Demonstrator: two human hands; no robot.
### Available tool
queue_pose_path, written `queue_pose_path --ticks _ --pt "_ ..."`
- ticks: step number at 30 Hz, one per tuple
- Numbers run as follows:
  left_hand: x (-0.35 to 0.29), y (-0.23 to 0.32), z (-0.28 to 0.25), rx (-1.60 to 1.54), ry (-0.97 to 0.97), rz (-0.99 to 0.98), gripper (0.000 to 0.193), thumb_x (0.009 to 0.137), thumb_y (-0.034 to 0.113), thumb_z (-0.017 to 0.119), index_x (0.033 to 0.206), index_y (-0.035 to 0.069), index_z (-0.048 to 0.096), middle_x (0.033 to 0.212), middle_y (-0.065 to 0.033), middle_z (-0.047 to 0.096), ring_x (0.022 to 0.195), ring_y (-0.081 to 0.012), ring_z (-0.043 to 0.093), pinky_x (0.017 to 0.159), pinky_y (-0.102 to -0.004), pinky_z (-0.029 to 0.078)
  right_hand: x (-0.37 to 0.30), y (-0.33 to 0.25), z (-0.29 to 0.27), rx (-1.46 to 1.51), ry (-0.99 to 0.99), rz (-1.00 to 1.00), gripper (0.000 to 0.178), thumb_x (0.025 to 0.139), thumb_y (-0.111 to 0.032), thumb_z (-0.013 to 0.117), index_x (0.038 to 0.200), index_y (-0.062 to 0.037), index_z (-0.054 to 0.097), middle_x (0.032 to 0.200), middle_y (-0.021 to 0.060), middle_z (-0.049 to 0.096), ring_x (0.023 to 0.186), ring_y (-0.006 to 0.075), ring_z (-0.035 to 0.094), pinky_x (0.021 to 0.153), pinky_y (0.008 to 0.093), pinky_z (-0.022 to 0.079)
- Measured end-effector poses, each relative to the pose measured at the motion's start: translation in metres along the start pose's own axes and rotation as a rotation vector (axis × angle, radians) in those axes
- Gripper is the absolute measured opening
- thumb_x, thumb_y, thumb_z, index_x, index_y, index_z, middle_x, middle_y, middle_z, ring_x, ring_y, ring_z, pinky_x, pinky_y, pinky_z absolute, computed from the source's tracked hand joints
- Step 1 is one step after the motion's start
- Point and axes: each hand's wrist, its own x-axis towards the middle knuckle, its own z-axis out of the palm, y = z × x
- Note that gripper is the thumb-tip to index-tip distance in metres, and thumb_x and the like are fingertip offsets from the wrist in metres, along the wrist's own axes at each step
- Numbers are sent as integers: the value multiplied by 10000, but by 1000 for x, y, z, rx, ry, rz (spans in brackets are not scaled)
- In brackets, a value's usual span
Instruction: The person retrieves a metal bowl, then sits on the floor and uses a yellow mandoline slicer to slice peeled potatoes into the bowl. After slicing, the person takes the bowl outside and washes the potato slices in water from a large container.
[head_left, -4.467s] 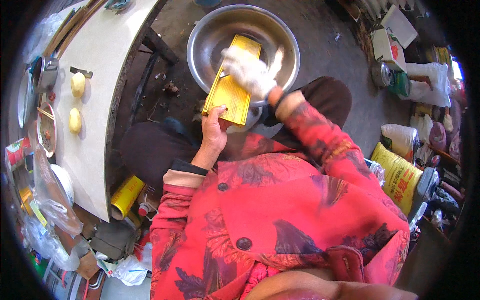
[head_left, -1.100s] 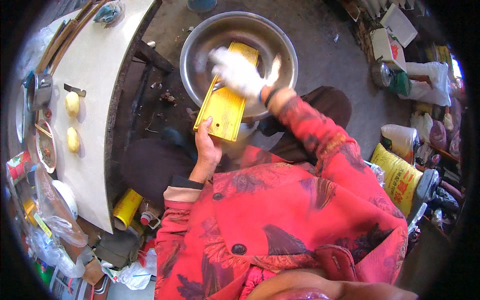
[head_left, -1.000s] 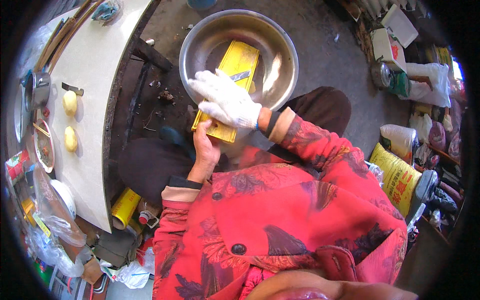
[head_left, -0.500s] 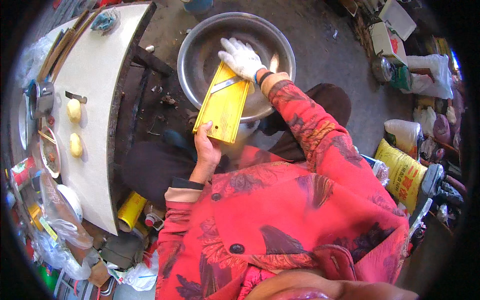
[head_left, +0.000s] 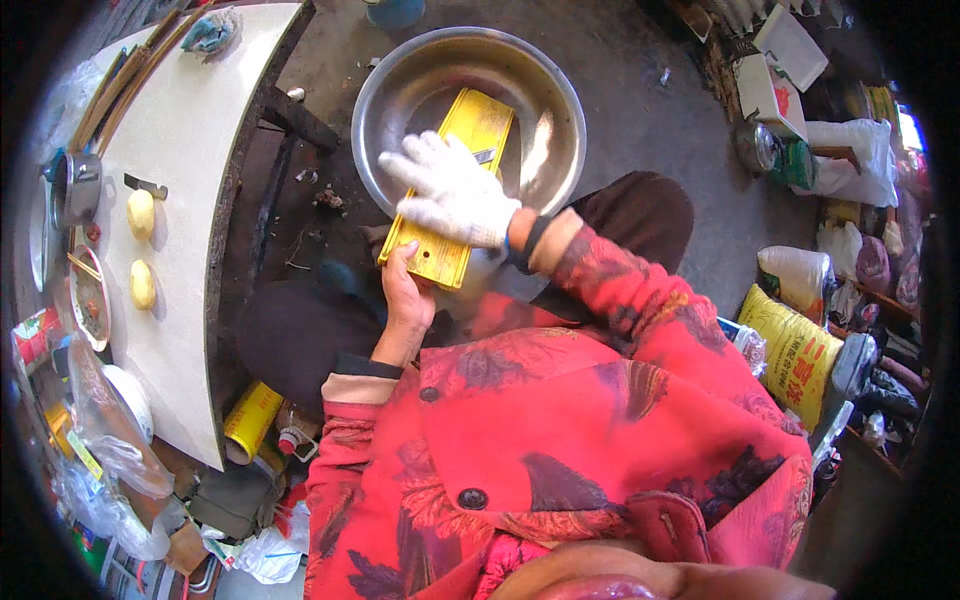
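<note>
My left hand (head_left: 408, 292) grips the near end of a yellow slicer board (head_left: 482, 112), thumb on top. The slicer slants away from me, with its far end over a wide metal basin (head_left: 365, 150). Its slanted metal blade (head_left: 486, 156) shows just beyond my right hand (head_left: 450, 192). That hand wears a white knitted glove and lies flat across the middle of the board, fingers stretched out and spread to the left. Whatever is under the palm is hidden. A pale, bright patch shows on the basin's right inner side; I cannot tell whether it is a slice or glare.
On the white table (head_left: 185, 330) at left lie two peeled potatoes, one (head_left: 140, 215) beside a small dark-bladed knife (head_left: 146, 186), the other (head_left: 143, 285) nearer me. A bowl with chopsticks (head_left: 90, 300) stands there too. Full sacks (head_left: 790, 350) and bags line the right side.
My gloved right hand has slid along the slicer toward me, from the far end to the middle, uncovering that end. My left hand keeps its grip on the near end.
</note>
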Motion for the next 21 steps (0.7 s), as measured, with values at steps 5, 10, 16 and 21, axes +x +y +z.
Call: queue_pose_path --ticks 5,10,16,21 --pt "-1 1 0 40 20 -22 417 857 175 531 1242 17 498 1171 -102 603 1065 -257 601 928 -403 483 2 5 -3 665 115 368 504 929 -305 492 1372 -74 426 1372 159 421 1254 318 412 1061 415 311" --pt "-3 4 5 -37 -14 -33 417 829 159 569 1214 4 524 1113 -84 610 1016 -222 612 872 -370 507 6 12 -3 667 282 437 461 969 -296 448 1386 -99 453 1481 136 374 1335 305 388 1118 382 285" --pt "-3 5 6 -5 52 -60 421 834 166 565 1223 9 525 1129 -82 609 1018 -217 613 869 -363 508 7 15 23 -124 60 -82 456 920 -342 432 1324 -138 488 1389 168 416 1269 362 373 1038 525 282" --pt "1 0 2 -33 18 -25 425 832 167 567 1224 7 528 1113 -82 615 1000 -221 619 867 -361 509 22 61 41 -180 92 3 497 941 -403 391 1361 -145 455 1447 167 367 1347 349 312 1088 543 222"
